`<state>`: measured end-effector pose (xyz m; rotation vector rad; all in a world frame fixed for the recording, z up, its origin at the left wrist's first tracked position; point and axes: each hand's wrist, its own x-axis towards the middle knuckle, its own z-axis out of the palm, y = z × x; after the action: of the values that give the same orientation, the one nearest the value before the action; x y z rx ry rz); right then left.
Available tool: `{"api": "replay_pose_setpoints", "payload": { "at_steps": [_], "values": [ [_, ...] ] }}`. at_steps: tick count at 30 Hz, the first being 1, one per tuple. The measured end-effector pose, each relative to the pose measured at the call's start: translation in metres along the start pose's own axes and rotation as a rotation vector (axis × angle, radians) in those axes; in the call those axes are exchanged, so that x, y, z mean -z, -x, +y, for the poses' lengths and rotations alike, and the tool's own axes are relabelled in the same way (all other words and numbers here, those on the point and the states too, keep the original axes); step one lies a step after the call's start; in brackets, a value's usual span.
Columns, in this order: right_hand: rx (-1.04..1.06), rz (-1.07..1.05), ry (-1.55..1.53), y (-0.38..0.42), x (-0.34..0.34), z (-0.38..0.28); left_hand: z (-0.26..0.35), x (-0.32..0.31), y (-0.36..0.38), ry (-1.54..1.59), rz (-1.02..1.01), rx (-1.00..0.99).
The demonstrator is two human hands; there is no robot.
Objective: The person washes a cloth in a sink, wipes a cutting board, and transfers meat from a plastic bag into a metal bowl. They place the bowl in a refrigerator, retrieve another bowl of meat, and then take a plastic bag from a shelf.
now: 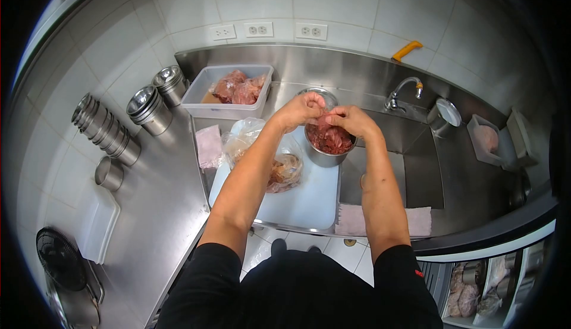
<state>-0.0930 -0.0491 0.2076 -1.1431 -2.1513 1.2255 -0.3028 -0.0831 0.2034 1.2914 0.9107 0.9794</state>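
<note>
Both my left hand (299, 112) and my right hand (355, 121) are closed, fingertips pinching a piece of raw red meat (324, 121) between them. Directly below is a round steel pot (327, 158) filled with more red meat. To the left, on the white cutting board (315, 204), lies a clear plastic bag (288, 168) with meat or something brownish inside; my left forearm hides part of it. Behind my hands the rim of a steel bowl (326, 96) shows.
At the back left stands a plastic tub (193, 110) with bagged meat. Stacked steel containers (107, 129) line the left counter. The sink (425, 168) with its faucet (404, 88) is on the right. Pink cloths (208, 146) lie beside the board and along the front edge.
</note>
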Motion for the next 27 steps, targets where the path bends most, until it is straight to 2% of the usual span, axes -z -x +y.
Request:
{"api": "replay_pose_setpoints", "payload": {
  "at_steps": [3, 7, 10, 13, 16, 19, 21, 24, 27],
  "values": [
    [0.029, 0.069, 0.137, 0.003, -0.002, 0.002, -0.008, 0.008, -0.006, -0.1, 0.028, -0.048],
    [0.058, 0.047, -0.001, 0.002, -0.004, 0.011, -0.006, 0.006, 0.002, -0.067, 0.071, -0.077],
    [0.048, 0.054, -0.079, 0.003, -0.003, 0.005, -0.001, -0.008, 0.011, 0.022, 0.027, -0.032],
    [0.05, 0.024, -0.108, -0.002, -0.001, 0.006, -0.009, -0.006, 0.003, -0.212, -0.019, 0.04],
    [0.048, 0.007, -0.107, 0.0, 0.002, 0.006, -0.013, -0.001, 0.002, -0.329, 0.055, 0.074],
    [0.009, 0.018, -0.19, 0.008, 0.003, 0.003, -0.015, 0.011, 0.004, -0.263, 0.087, 0.068],
    [-0.006, 0.001, -0.221, 0.009, 0.005, 0.004, -0.015, 0.014, 0.006, -0.341, 0.101, 0.067],
    [0.022, 0.029, -0.085, 0.01, 0.011, 0.004, -0.017, 0.017, 0.01, -0.399, 0.059, 0.119],
    [-0.071, 0.035, 0.155, 0.011, 0.021, -0.01, -0.016, 0.016, 0.011, -0.48, 0.034, 0.182]
  ]
}}
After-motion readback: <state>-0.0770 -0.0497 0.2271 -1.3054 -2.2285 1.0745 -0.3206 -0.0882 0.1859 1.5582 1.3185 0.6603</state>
